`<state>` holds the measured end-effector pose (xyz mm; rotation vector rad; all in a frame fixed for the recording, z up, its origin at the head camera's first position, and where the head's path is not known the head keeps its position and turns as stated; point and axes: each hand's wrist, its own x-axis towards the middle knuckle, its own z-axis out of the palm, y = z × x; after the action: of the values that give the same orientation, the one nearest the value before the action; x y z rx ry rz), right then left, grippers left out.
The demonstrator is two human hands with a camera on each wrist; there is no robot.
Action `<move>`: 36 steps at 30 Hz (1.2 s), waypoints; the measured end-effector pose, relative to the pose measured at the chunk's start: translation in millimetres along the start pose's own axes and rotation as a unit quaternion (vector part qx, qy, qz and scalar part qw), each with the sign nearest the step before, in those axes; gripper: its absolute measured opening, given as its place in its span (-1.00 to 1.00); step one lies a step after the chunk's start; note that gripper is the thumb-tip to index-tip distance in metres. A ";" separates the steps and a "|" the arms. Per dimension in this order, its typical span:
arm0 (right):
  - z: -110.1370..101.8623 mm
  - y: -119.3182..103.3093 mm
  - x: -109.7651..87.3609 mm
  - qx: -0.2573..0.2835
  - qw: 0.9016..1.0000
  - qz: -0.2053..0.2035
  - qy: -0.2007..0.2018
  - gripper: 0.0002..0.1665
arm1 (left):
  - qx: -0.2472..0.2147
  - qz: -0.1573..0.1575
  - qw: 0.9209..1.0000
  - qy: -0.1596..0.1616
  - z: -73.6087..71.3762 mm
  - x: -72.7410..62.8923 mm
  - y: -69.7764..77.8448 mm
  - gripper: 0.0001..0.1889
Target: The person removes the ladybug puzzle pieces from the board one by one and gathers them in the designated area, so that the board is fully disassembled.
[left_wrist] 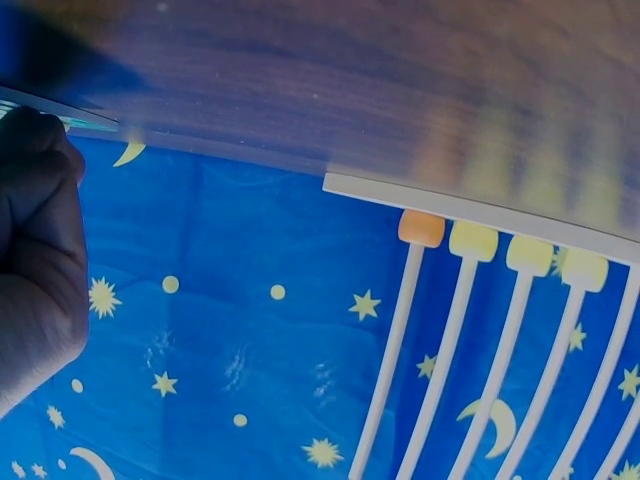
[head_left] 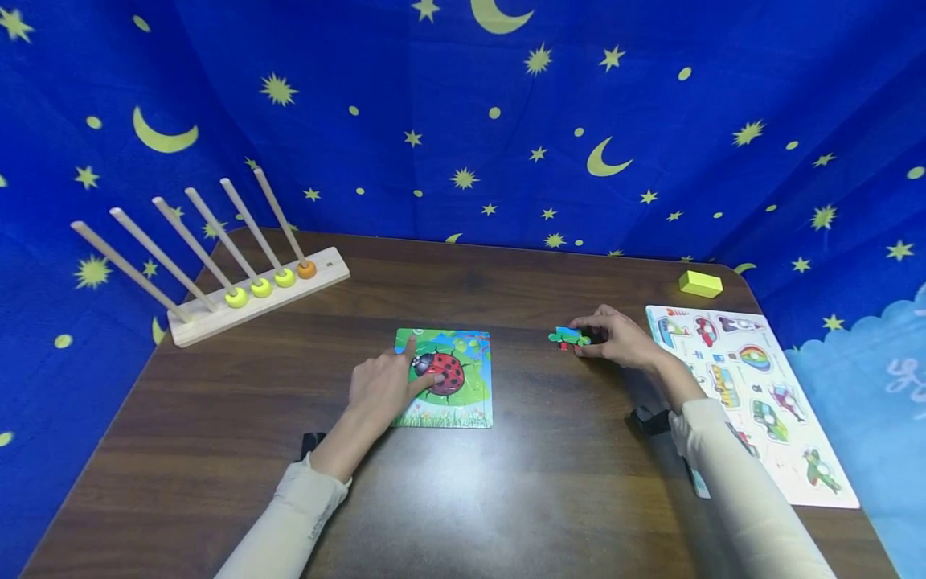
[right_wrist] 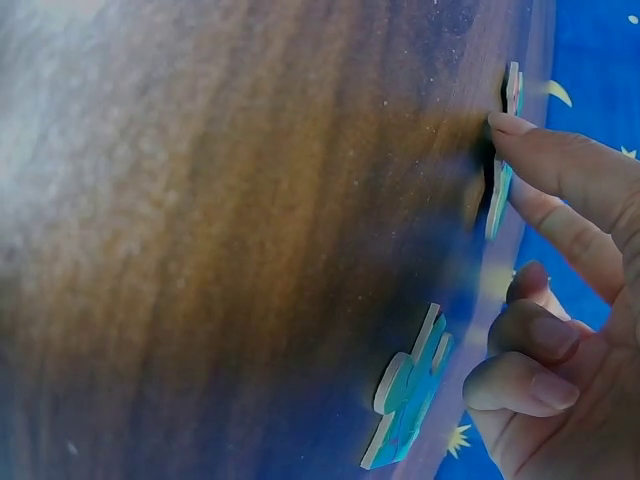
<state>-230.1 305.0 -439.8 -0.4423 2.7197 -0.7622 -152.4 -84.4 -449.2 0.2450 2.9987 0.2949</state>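
My left hand rests on a ladybug jigsaw puzzle, index finger at its top left corner and thumb over the ladybug. Only a dark, shaded part of that hand shows in the left wrist view. Further right, my right hand pinches a small blue and green puzzle piece between thumb and fingers, low over the table, a bit of red beside it. In the right wrist view, the thumb meets one thin piece. A second piece lies below the curled fingers there.
A wooden peg stand with yellow and orange beads stands at the back left. On the right lies a white vehicle picture board, partly under my right forearm. Beyond it sits a yellow block. A blue star curtain hangs behind the table.
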 end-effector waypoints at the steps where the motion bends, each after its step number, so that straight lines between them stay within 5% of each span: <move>1: 0.4 0.2 -0.1 0.000 1.000 0.001 0.001 -0.48 | 0.001 0.000 1.000 0.000 -0.2 -0.2 -0.3 -0.10; 17: 5.6 -11.6 -3.9 -0.020 0.999 -0.013 0.022 -0.39 | 0.018 -0.001 1.000 0.001 -1.7 -1.7 -1.2 -0.09; 28: 32.8 -84.4 -8.0 -0.047 0.993 -0.104 0.008 -0.30 | 0.038 0.002 0.999 0.036 -0.8 -0.9 -1.9 -0.08; 36: 55.6 -116.2 -14.0 -0.082 0.984 -0.157 -0.013 -0.34 | -0.002 0.006 0.998 0.055 -10.0 -4.5 -12.5 -0.12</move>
<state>-173.1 190.2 -420.1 -0.9280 2.7325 -0.5990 -151.2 -99.0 -441.6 0.2546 3.1064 0.3250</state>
